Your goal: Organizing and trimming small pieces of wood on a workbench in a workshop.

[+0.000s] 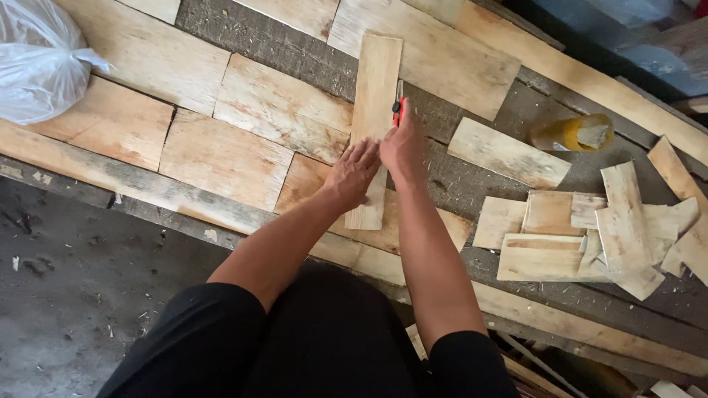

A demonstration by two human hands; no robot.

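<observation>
I see my left hand (pixel 352 175) pressed flat on a long wood strip (pixel 375 110), fingers spread and released, pinning it near its lower half. My right hand (pixel 403 147) sits just beside it at 3 o'clock, fingers clenched around a red knife (pixel 398 107) whose blade runs along the strip's right edge. The strip lies upright in my view, pointing to 12 o'clock, on top of wider veneer sheets (pixel 221 155) that cover the counter (pixel 472 180). At 3 o'clock, well apart from my hands, a loose pile of offcuts (pixel 590 236) lies overlapping, with one separate piece (pixel 507 152) between the pile and the strip. A yellow tape roll (pixel 574 133) lies on its side at about 2 o'clock. A clear plastic bag (pixel 37 59), tied shut, rests at 10 o'clock on the sheets.
</observation>
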